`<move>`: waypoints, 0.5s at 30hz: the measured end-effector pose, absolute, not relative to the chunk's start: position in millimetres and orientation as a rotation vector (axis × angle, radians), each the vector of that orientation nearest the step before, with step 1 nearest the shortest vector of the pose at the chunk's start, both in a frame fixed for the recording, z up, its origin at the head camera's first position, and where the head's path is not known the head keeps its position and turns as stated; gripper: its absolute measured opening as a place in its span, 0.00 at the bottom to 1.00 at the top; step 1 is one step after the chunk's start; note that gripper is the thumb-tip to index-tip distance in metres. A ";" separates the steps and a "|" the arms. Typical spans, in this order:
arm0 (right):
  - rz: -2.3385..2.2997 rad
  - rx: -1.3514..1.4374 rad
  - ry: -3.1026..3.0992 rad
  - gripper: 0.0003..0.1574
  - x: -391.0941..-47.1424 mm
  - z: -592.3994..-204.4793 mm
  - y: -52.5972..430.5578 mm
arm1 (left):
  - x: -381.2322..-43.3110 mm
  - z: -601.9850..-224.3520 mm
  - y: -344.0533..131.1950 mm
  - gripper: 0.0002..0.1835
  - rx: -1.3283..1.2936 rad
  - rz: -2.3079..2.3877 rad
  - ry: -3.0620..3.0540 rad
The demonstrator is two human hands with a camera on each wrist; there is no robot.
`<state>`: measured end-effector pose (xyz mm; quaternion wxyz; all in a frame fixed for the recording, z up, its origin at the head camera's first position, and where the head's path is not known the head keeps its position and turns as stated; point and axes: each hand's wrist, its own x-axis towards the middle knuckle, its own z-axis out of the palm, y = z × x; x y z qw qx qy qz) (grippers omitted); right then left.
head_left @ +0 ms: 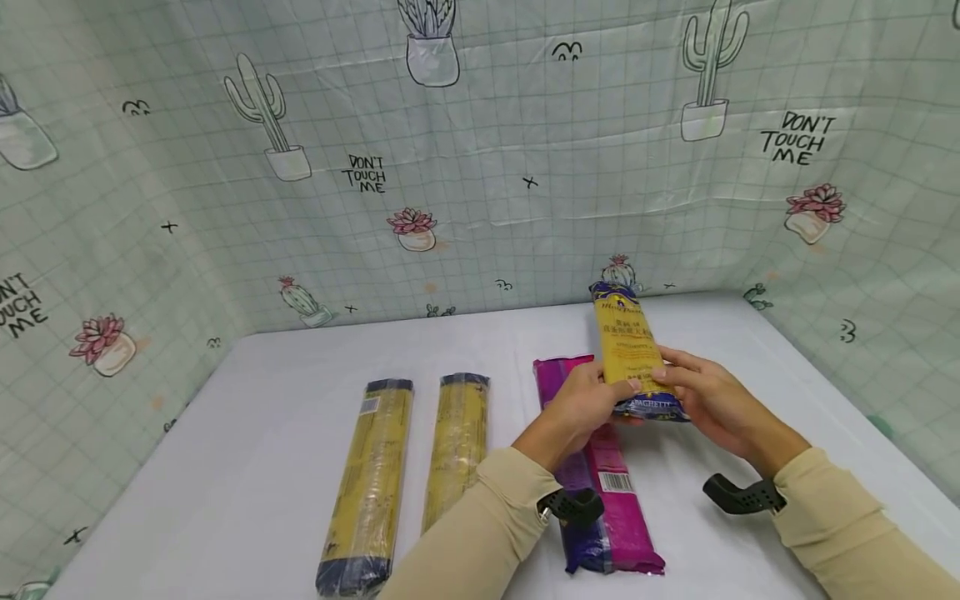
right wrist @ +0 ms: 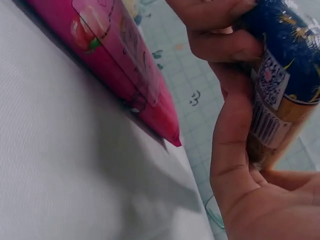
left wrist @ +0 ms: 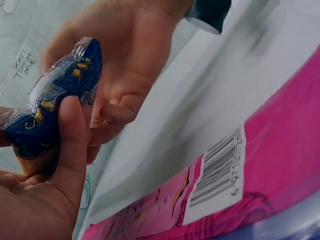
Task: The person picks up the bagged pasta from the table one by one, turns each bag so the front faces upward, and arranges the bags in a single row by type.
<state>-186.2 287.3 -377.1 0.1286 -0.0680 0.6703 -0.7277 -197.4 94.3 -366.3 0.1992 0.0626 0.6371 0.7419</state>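
Note:
Both hands hold up a yellow and blue pack of spaghetti [head_left: 628, 337], tilted with its lower end toward me. My left hand [head_left: 585, 404] grips the pack's lower left side, its thumb across the front. On the other side my right hand [head_left: 712, 400] grips the lower right edge. In the left wrist view, the left thumb presses the blue end of the spaghetti pack [left wrist: 52, 107]. A barcode and a square code show on the pack's side [right wrist: 272, 100] in the right wrist view. Beneath the hands lies a pink and purple pack [head_left: 626, 525], partly hidden by the left arm.
Two more yellow packs with dark blue ends, a left one [head_left: 367, 483] and a right one [head_left: 457, 433], lie side by side on the white table [head_left: 255, 467]. The left sleeve covers the right one's lower part. A cactus-print cloth [head_left: 480, 167] hangs behind and along the sides.

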 end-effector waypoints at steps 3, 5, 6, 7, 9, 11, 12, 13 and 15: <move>-2.097 -0.262 1.972 0.46 -186.7 -378.4 285.8 | -200.7 -370.2 92.3 0.10 0.152 2.072 1.782; -2.106 -0.295 1.986 0.45 -186.2 -379.2 285.0 | -202.6 -371.8 91.1 0.10 0.138 2.064 1.778; -2.114 -0.304 1.992 0.45 -186.0 -379.5 284.7 | -203.4 -372.3 90.8 0.10 0.139 2.059 1.776; -2.123 -0.305 1.995 0.45 -185.8 -379.7 284.4 | -204.3 -372.7 90.7 0.10 0.143 2.053 1.773; -2.149 -0.291 2.000 0.45 -185.9 -380.3 284.3 | -205.7 -373.4 91.3 0.10 0.151 2.048 1.769; -2.168 -0.268 2.010 0.46 -186.3 -381.0 284.5 | -207.2 -374.1 93.1 0.10 0.152 2.052 1.767; -2.172 -0.259 2.022 0.46 -186.6 -381.6 284.7 | -207.8 -374.4 94.3 0.10 0.154 2.052 1.769; -2.180 -0.243 2.027 0.47 -186.9 -382.2 285.0 | -208.4 -374.7 95.7 0.09 0.150 2.051 1.772; -2.196 -0.213 2.035 0.47 -187.3 -383.3 286.0 | -209.3 -375.2 99.1 0.09 0.132 2.044 1.779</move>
